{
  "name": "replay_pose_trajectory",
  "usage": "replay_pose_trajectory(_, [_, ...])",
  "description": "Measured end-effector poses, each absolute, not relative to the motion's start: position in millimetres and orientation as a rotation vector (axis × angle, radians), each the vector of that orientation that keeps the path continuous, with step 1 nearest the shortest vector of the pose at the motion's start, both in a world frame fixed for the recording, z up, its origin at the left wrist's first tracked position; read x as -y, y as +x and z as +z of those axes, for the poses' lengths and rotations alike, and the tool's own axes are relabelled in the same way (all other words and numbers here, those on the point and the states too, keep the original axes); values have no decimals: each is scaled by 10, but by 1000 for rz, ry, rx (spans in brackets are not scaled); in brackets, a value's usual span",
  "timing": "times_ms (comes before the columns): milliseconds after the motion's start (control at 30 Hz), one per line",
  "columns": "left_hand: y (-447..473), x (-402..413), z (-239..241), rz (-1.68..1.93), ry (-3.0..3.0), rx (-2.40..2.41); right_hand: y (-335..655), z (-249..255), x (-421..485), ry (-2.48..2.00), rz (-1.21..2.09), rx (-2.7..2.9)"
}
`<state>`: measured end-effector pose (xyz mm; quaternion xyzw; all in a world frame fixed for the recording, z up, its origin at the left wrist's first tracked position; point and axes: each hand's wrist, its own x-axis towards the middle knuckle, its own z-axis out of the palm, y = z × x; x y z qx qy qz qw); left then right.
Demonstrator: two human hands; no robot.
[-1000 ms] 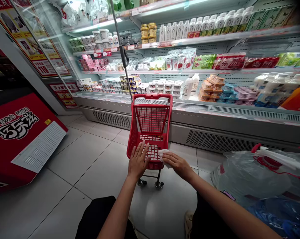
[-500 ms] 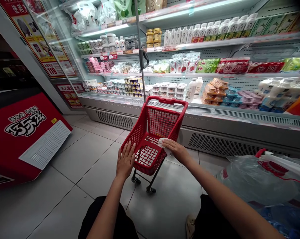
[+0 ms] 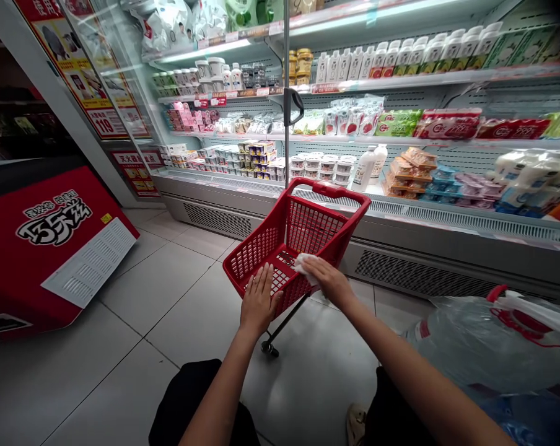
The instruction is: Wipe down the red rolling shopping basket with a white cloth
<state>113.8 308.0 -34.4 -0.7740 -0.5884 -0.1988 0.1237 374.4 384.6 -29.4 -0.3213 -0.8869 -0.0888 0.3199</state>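
poster (image 3: 78, 68): 119 | red freezer (image 3: 52, 248) side: probably 巧乐兹

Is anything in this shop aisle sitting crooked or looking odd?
Yes: the small red cart is tilted, not standing level on the floor. The left hand lies flat against its mesh wall, and the right hand holds a white cloth on its rim.

Bright shelf lights (image 3: 205, 49), glare, edges warped & blurry
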Motion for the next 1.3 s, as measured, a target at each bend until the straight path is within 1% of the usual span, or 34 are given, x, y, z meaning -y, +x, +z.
replay_pose_trajectory(100, [1064, -3122, -315, -569, -2271, 1694, 3825, -268, -3928, -916, -240, 2284])
replay_pose_trajectory(200, [1038, -3173, -294, -556, -2298, 1667, 3574, -291, -3780, -923, -228, 2276])
replay_pose_trajectory(367, [969, -3214, -274, -513, -2332, 1620, 3164, -329, -3497, -802, -176, 2350])
replay_pose_trajectory(467, [897, -3201, -249, -486, -2349, 1591, 3386, -269, -3586, -764, -172, 2390])
replay_pose_trajectory(600, [812, -3168, -194, -486, -2336, 1573, 3972, -179, -3834, -895, -216, 2301])
replay_pose_trajectory(667, [824, -3159, -162, -495, -2319, 1574, 4116, -185, -3871, -949, -237, 2261])
replay_pose_trajectory(867, [1319, -3173, -146, -529, -2332, 1516, 3716, -342, -3627, -903, -267, 2266])
replay_pose_trajectory(967, [1574, -3181, -209, -567, -2343, 1514, 3667, -325, -3574, -834, -259, 2310])
replay_pose_trajectory(1067, [1615, -3180, -254, -585, -2343, 1529, 4000, -217, -3633, -844, -265, 2346])
replay_pose_trajectory(1200, [1534, -3174, -238, -601, -2378, 1534, 4611, -77, -3735, -1026, -323, 2215])
replay_pose_trajectory(1300, [1545, -3168, -216, -607, -2371, 1556, 4703, -81, -3734, -1086, -342, 2120])
